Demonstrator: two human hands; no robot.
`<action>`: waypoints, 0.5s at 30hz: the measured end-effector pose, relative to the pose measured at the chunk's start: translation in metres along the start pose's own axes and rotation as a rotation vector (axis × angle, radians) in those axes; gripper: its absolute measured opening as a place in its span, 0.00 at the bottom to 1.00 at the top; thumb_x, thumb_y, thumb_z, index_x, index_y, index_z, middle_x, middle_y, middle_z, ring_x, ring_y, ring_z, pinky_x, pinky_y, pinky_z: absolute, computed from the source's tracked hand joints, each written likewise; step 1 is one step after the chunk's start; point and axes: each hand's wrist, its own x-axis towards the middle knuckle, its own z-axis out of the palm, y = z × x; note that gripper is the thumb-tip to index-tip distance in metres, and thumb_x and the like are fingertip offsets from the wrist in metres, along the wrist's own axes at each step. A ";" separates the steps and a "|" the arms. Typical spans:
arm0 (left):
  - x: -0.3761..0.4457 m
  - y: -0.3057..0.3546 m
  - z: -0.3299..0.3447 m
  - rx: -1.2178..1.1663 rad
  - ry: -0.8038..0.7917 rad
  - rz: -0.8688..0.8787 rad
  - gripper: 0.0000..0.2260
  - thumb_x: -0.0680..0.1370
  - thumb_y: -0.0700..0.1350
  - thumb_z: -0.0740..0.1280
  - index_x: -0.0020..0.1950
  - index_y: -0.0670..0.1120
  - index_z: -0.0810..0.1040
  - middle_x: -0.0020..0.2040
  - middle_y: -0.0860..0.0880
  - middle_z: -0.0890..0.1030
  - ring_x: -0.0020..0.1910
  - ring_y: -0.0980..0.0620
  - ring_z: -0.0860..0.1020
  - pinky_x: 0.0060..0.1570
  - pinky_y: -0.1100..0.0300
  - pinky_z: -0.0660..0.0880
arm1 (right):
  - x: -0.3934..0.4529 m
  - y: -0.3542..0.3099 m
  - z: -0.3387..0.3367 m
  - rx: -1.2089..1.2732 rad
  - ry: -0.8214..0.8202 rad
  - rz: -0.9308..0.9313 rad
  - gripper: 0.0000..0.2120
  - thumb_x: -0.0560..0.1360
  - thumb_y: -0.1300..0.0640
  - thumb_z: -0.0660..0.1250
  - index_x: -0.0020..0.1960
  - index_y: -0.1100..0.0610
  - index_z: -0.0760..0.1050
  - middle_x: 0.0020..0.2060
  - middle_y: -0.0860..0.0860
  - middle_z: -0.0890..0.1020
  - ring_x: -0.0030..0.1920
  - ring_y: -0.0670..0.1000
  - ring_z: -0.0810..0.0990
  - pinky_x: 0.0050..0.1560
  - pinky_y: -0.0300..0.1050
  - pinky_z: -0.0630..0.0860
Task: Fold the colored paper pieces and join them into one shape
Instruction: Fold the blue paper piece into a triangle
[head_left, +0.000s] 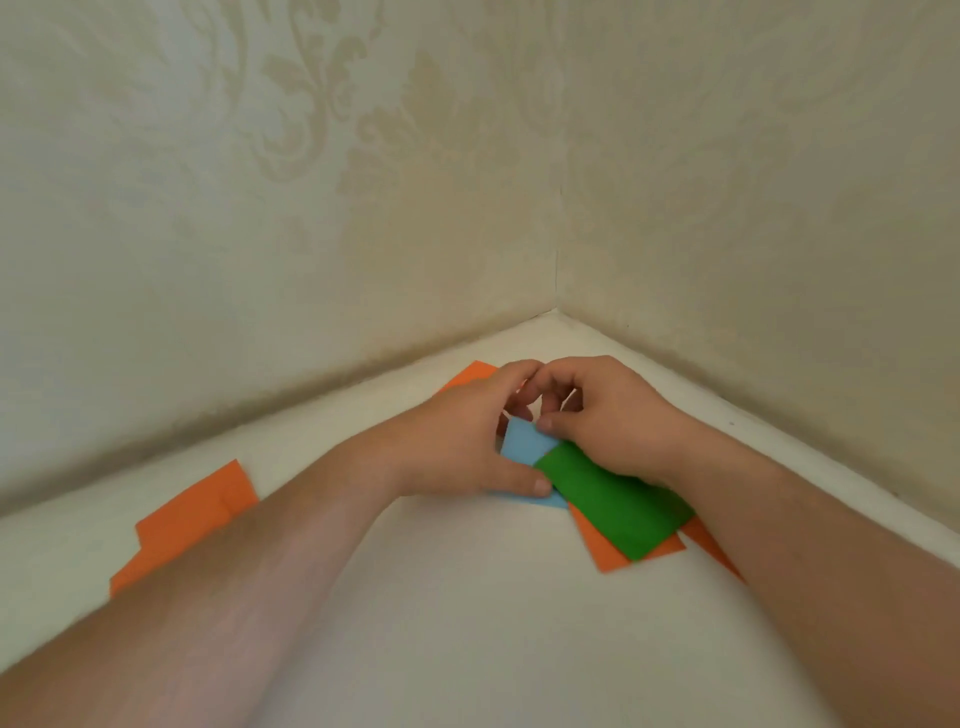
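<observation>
— Both hands are on the papers? What are they doing?
— Yes. Left hand pinches the blue paper, thumb on its near edge. Right hand curls over, thumb pressing the blue paper too.
— Where's the green paper?
— Lying across the blue one, on an orange piece, on the white table.
</observation>
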 end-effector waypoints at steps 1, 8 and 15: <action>-0.001 0.000 -0.002 0.021 -0.018 -0.001 0.35 0.69 0.53 0.81 0.69 0.63 0.65 0.56 0.57 0.77 0.51 0.58 0.79 0.52 0.58 0.79 | 0.001 0.001 -0.001 0.011 0.015 0.001 0.13 0.75 0.65 0.71 0.47 0.47 0.83 0.38 0.45 0.81 0.35 0.43 0.75 0.38 0.38 0.74; -0.003 -0.017 -0.027 -0.239 0.027 -0.097 0.36 0.76 0.44 0.76 0.78 0.65 0.63 0.51 0.49 0.85 0.51 0.47 0.84 0.56 0.45 0.81 | -0.005 -0.009 -0.006 0.101 -0.207 0.012 0.05 0.81 0.52 0.69 0.53 0.49 0.84 0.46 0.50 0.87 0.43 0.43 0.81 0.47 0.49 0.79; -0.015 -0.015 -0.029 -0.860 0.285 -0.098 0.11 0.79 0.38 0.70 0.61 0.45 0.83 0.51 0.45 0.87 0.49 0.49 0.85 0.50 0.58 0.82 | -0.009 -0.017 -0.015 0.261 -0.198 0.003 0.13 0.74 0.65 0.76 0.56 0.53 0.83 0.47 0.50 0.88 0.46 0.49 0.87 0.48 0.44 0.83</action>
